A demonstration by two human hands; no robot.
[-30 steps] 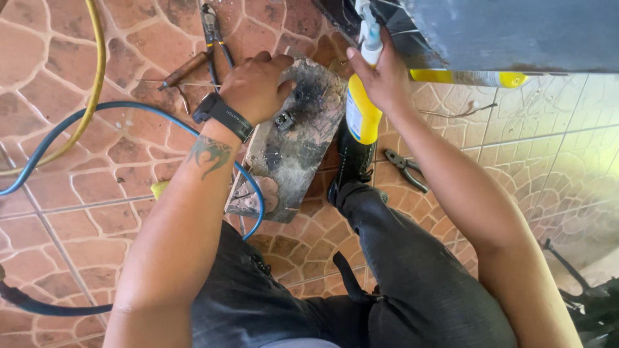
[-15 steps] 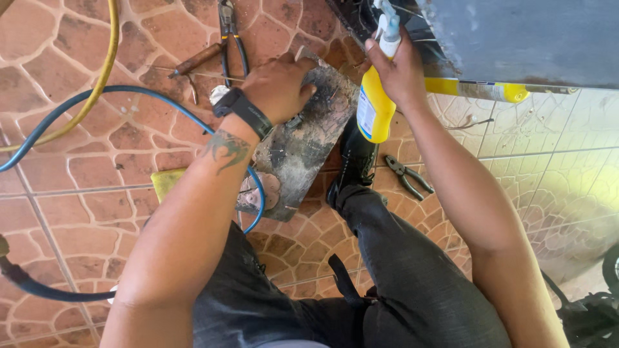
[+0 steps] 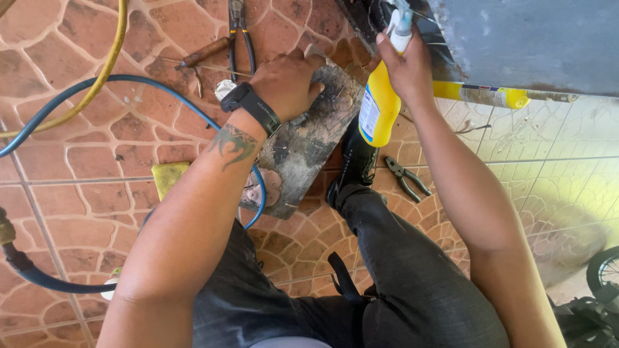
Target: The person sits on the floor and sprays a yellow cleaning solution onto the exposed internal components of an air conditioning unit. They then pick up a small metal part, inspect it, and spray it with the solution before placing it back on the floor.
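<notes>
Your right hand point(image 3: 406, 67) is wrapped around the neck of a yellow plastic spray bottle with a white trigger head point(image 3: 380, 106), fingers clamped on it. The bottle hangs nearly upright, nozzle raised towards the underside of a grey metal housing point(image 3: 529, 38) at the top right, just above your black boot point(image 3: 354, 167).

Your left hand point(image 3: 290, 80) rests fingers-down on a flat, grimy grey slab with a scorched, mottled surface point(image 3: 303, 154), lying on the floor between your knees. The fingers are curled together, pressing on it; whether they pinch something small, you cannot tell. A black smartwatch point(image 3: 251, 106) bands that wrist.

What could go wrong: the bottle's smooth plastic may slip if your grip is wet, and spray could drift onto the slab or the glossy floor, making both slick. The slab's rough edge could scrape your knuckles.

Around you, the floor is terracotta tile with a cobble pattern point(image 3: 84, 180), changing to pale patterned tile on the right. A thin blue rubber hose point(image 3: 155, 84) loops past your forearm and under the slab's corner; a yellow hose point(image 3: 103, 77) arcs at the upper left. Either could snag a foot. Dark metal pliers point(image 3: 406, 177) lie just beside your boot, more hand tools point(image 3: 235, 35) above your left hand, and a yellow sponge point(image 3: 169, 177) sits near your left elbow.
</notes>
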